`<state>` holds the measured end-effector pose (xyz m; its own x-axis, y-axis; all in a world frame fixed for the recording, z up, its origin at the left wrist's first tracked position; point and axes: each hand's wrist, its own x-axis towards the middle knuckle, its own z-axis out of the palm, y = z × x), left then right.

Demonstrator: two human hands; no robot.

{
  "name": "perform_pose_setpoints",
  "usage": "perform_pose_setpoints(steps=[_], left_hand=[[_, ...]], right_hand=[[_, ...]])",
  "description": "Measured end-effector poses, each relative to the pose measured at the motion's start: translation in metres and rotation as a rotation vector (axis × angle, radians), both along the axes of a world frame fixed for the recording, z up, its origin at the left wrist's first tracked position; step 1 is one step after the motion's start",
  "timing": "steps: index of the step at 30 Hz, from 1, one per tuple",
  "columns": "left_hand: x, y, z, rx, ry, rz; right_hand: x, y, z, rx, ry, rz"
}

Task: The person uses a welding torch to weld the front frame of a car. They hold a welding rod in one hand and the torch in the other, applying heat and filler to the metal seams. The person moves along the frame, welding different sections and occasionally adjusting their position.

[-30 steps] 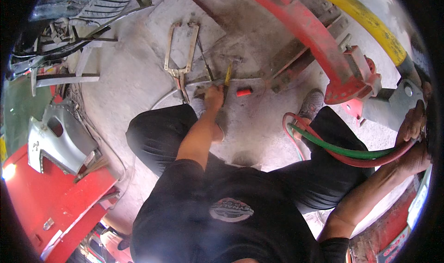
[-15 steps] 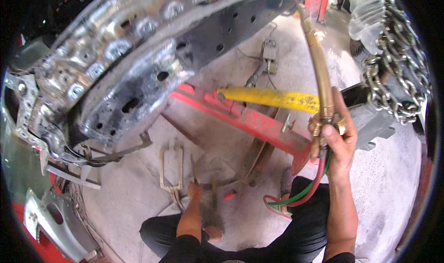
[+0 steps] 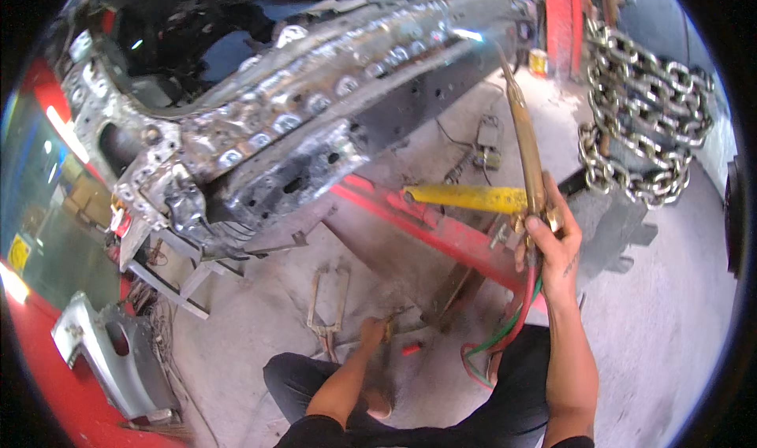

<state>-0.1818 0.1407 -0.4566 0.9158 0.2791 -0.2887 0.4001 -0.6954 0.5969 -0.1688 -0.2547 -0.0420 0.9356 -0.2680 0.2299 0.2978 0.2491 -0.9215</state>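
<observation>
My right hand (image 3: 554, 243) is closed around the valve end of a brass gas torch (image 3: 527, 144). Its long barrel points up and away, and a bright blue-white flame (image 3: 469, 34) burns at the far end, beside the welded edge of a bare metal car body (image 3: 315, 105). A red hose and a green hose (image 3: 505, 331) hang from the torch, looping by my right leg. Low down over the floor, my left hand (image 3: 375, 330) is closed on a thin, dark tool whose kind I cannot make out. A small red object (image 3: 412, 349) lies near that hand.
A red beam (image 3: 441, 239) and a yellow bar (image 3: 465, 197) cross under the car body. Heavy chains (image 3: 643, 117) hang at the right. A metal frame (image 3: 327, 298) lies on the floor, with a grey box (image 3: 489, 133) farther off. A silver fender (image 3: 118, 361) stands left.
The view has shifted, showing more of the car body's top. My left hand's tool now points right instead of up. The torch stays in my right hand, its flame near the body's edge.
</observation>
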Motion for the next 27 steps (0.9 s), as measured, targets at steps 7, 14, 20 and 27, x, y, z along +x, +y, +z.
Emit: perform_pose_setpoints(steps=[7,14,20,27], left_hand=[[0.029,0.015,0.065,0.287,-0.627,-0.215],[0.034,-0.031,0.153,-0.173,-0.298,-0.036],[0.019,-0.005,0.0,0.005,-0.173,0.048],[-0.009,0.013,-0.061,-0.052,-0.096,0.232]], right_hand=[[-0.009,0.003,0.008,-0.016,-0.1,-0.024],[-0.01,-0.013,-0.007,-0.02,-0.081,-0.08],[-0.01,-0.011,-0.004,-0.091,-0.114,-0.12],[-0.006,-0.01,-0.011,-0.137,-0.095,-0.151]])
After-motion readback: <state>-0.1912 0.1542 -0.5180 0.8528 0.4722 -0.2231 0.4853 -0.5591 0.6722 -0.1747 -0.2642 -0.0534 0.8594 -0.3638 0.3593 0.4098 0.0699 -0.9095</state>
